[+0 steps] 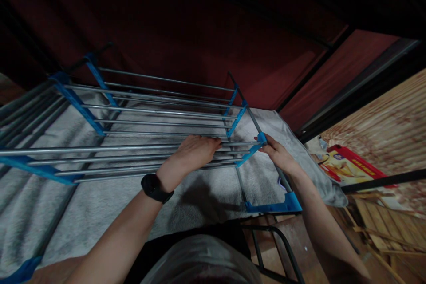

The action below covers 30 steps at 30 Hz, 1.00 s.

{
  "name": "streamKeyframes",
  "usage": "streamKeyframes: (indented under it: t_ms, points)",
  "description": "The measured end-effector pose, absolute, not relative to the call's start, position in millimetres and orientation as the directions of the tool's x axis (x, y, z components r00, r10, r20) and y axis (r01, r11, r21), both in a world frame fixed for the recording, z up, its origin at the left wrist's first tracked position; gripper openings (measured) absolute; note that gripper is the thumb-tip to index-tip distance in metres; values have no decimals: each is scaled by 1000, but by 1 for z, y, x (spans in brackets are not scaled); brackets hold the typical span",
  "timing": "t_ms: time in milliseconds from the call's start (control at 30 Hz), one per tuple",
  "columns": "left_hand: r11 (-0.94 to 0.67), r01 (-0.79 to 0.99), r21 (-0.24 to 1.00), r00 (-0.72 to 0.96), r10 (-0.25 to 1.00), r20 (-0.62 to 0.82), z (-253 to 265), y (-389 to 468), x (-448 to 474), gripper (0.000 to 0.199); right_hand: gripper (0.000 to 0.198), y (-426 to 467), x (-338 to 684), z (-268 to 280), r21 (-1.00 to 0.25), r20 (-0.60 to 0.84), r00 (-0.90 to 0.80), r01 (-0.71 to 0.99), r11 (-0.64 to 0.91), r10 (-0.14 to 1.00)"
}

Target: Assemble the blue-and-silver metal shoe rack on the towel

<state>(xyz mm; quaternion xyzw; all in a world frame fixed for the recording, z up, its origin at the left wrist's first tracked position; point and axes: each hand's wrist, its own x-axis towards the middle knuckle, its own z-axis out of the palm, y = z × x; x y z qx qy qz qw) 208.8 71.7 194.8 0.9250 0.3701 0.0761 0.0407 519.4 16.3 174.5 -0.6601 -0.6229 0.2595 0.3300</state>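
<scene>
A rack of grey metal rods [113, 149] with blue plastic brackets lies across a grey blanket [203, 199]. My left hand [199, 148], with a black watch on its wrist, is closed over the nearer rods close to their right end. At that end my right hand [277, 153] grips the blue bracket [262, 139] where it meets the side pole; its fingertips are partly hidden behind it. A blue corner piece [274, 206] forms the rack's foot at the lower right. Farther tiers of rods [166, 112] run behind my left hand.
Dark red cloth [186, 31] hangs behind the rack, with dark poles around it. On the right are a red and yellow box [353, 164] and a slatted wooden piece [379, 224]. A black metal frame [286, 246] stands close in front of me.
</scene>
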Motion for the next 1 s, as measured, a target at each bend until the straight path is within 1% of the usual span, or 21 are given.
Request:
streamKeyframes:
  t_ms: [133,233,400,567,733,867,1000]
  points:
    - [-722,679,133,716,691,96,198,72,209,37,51,15,518,177,-757,58,90,654,-15,994]
    - [-721,679,138,713,692,110,199,72,210,36,51,15,519,177,-763,59,89,646,-12,994]
    - [-712,689,136,702,702,116,196,68,210,31,52,16,517,175,-800,48,112,599,-29,993]
    - [-719,683,130,692,694,201,187,62,207,28,51,17,515,176,-842,11,137,535,-64,991]
    - [-720,686,104,674,683,282,185,56,205,20,47,21,518,179,-861,-54,93,500,-94,994]
    - [-720,689,83,665,673,323,185,54,206,19,43,23,517,180,-862,-50,115,496,-101,992]
    - [-711,699,78,654,679,334,179,53,207,17,39,23,517,183,-844,-35,82,531,-73,996]
